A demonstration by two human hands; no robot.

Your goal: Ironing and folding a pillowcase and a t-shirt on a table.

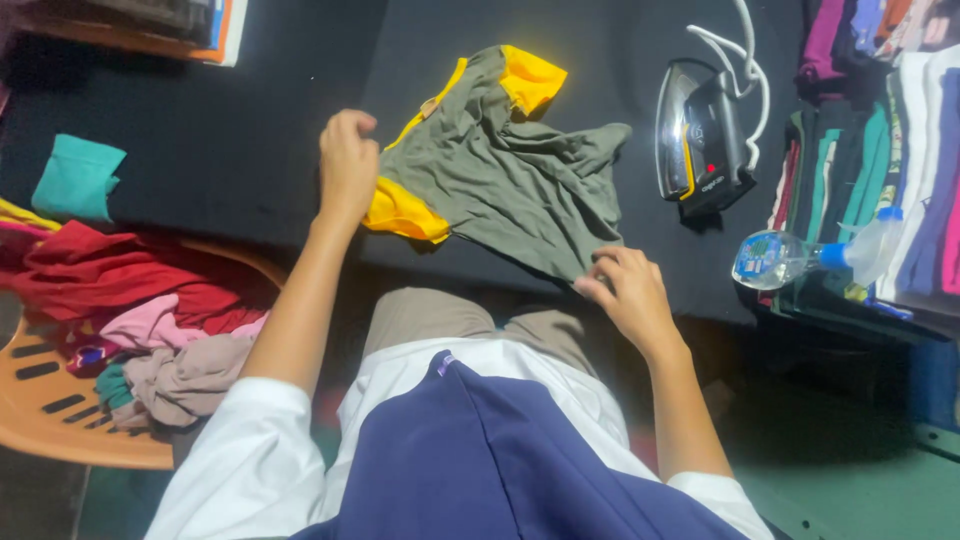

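Note:
An olive-green shirt with yellow sleeve cuffs and yellow neck trim [510,175] lies crumpled on a black padded surface [230,140]. My left hand [347,160] is closed on the shirt at its left yellow cuff. My right hand [622,290] pinches the shirt's lower hem near the front edge of the surface. The shirt is stretched loosely between both hands.
A black electric iron [700,135] stands on its heel to the right, its white cord looped behind. A clear spray bottle [800,255] lies beside stacked folded clothes [880,150]. An orange basket [70,410] of mixed garments sits left. A teal folded cloth [78,178] rests far left.

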